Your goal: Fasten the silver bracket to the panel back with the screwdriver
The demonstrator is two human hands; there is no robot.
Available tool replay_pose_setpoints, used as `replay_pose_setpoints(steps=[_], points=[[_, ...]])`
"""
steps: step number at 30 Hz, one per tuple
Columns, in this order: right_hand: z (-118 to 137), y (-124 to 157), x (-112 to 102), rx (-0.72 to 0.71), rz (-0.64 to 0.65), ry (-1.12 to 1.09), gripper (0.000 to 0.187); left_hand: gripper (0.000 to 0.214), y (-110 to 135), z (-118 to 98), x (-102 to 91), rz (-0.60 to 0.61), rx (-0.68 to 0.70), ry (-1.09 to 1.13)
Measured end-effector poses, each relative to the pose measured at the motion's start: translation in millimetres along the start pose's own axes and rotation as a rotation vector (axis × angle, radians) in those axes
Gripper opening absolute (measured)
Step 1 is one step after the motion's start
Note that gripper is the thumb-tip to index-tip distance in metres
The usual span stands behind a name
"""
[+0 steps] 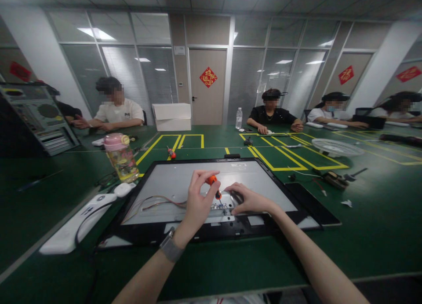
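A flat display panel (165,176) with a grey metal back and black frame lies in front of me. My left hand (201,194) grips an orange and black screwdriver (212,181), tilted, its tip down at a small metal bracket with connectors (221,206) near the panel's lower middle. Beside that bracket rests my right hand (245,199), thumb and fingers curved around its right side; whether something small is pinched there is hidden. Thin wires (161,202) run left from the bracket across the panel.
At left stand a pink-lidded bottle (121,159), a white power strip (79,222) and an open computer case (36,115). A black slab (311,203) and a brown tool (334,179) lie right. Co-workers sit across the green table (211,269), near a white box (172,117).
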State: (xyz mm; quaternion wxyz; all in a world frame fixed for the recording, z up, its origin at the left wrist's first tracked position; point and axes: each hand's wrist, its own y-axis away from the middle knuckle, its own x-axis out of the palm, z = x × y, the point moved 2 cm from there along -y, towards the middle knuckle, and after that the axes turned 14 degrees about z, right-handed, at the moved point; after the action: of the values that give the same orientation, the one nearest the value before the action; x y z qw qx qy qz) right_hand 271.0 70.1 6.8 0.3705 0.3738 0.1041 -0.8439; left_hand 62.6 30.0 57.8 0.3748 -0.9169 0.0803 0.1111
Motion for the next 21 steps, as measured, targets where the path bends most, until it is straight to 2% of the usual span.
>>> replay_pose_setpoints(steps=[3, 7, 9, 14, 18, 21], points=[[-0.1, -0.1, 0.1, 0.001, -0.002, -0.003, 0.074, 0.017, -0.5, -0.1, -0.7, -0.036, -0.002, -0.017], [0.8, 0.3, -0.2, 0.008, 0.002, -0.011, 0.074, 0.028, -1.3, 1.5, 0.6, 0.029, -0.056, 0.090], [1.6, 0.5, -0.5, 0.010, 0.001, -0.013, 0.074, 0.027, -1.5, 2.0, 1.2, 0.046, -0.057, 0.097], [2.9, 1.1, -0.7, 0.012, 0.001, -0.004, 0.073, 0.019, -1.6, 1.0, -0.2, -0.022, -0.027, -0.005], [1.9, 0.8, -0.1, 0.007, 0.002, 0.001, 0.074, 0.030, -2.9, 2.6, -0.5, 0.015, -0.076, 0.073], [0.6, 0.2, 0.2, 0.008, 0.000, 0.001, 0.074, 0.028, -3.9, 4.9, -0.8, 0.021, -0.089, 0.097]])
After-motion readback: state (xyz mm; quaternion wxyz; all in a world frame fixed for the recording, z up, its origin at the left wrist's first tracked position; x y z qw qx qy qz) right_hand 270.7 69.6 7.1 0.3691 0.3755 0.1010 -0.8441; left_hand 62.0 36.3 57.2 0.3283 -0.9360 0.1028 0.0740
